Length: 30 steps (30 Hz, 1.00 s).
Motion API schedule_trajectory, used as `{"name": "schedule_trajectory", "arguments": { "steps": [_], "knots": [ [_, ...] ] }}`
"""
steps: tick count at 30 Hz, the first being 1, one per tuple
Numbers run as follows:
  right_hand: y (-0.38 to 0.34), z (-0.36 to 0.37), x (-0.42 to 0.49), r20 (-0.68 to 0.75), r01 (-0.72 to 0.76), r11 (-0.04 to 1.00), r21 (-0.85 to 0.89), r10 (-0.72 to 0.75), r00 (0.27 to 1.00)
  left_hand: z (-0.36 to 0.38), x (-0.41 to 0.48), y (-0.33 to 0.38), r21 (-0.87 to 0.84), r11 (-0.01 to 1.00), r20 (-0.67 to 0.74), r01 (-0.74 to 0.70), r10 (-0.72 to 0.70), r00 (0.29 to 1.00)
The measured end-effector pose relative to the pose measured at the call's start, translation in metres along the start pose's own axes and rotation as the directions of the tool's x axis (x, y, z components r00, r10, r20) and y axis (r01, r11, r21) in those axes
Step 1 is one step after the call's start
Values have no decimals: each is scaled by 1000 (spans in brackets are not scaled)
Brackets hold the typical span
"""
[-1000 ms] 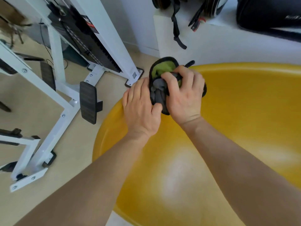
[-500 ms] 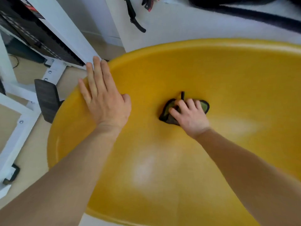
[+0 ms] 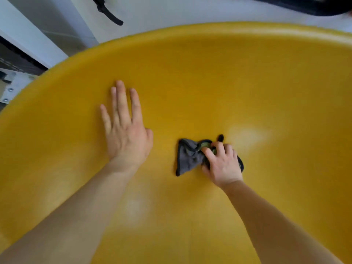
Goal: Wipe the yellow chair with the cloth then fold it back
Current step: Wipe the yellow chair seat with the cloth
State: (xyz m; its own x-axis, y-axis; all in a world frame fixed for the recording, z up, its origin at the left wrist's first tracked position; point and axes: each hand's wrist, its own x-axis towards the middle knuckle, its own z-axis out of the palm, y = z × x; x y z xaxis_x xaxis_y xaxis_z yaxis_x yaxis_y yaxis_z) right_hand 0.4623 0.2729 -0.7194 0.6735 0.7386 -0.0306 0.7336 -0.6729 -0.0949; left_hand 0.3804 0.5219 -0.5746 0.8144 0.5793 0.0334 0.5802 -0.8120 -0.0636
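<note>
The yellow chair is a wide, smooth, bowl-shaped shell that fills most of the view. A small grey cloth with black edging and a green inner side lies bunched on the seat, right of centre. My right hand grips the cloth's right part with curled fingers and presses it on the seat; the grey left part sticks out from under it. My left hand lies flat on the seat to the left, fingers straight, apart from the cloth.
A white metal frame with a black panel stands past the chair's left rim. A white ledge runs behind the chair, with a black strap hanging at its left and a dark bag at the top right corner.
My right hand has slid the cloth from the chair's rim down into the seat, and it spreads out more. My left hand let go of the cloth and moved off the rim onto the seat.
</note>
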Motion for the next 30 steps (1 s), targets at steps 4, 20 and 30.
{"name": "schedule_trajectory", "arguments": {
  "steps": [4,20,30],
  "knots": [
    [20,-24,13,65,376,920,-108,-371,926,17,-25,34,-50,999,264,-18,31,964],
    [11,-12,-11,86,-201,980,15,199,976,53,-56,85,-342,933,552,110,104,827],
    [-127,-42,-115,846,-336,911,239,-25,532,-5,-104,-1,-281,956,652,-84,255,714]
  ]
}}
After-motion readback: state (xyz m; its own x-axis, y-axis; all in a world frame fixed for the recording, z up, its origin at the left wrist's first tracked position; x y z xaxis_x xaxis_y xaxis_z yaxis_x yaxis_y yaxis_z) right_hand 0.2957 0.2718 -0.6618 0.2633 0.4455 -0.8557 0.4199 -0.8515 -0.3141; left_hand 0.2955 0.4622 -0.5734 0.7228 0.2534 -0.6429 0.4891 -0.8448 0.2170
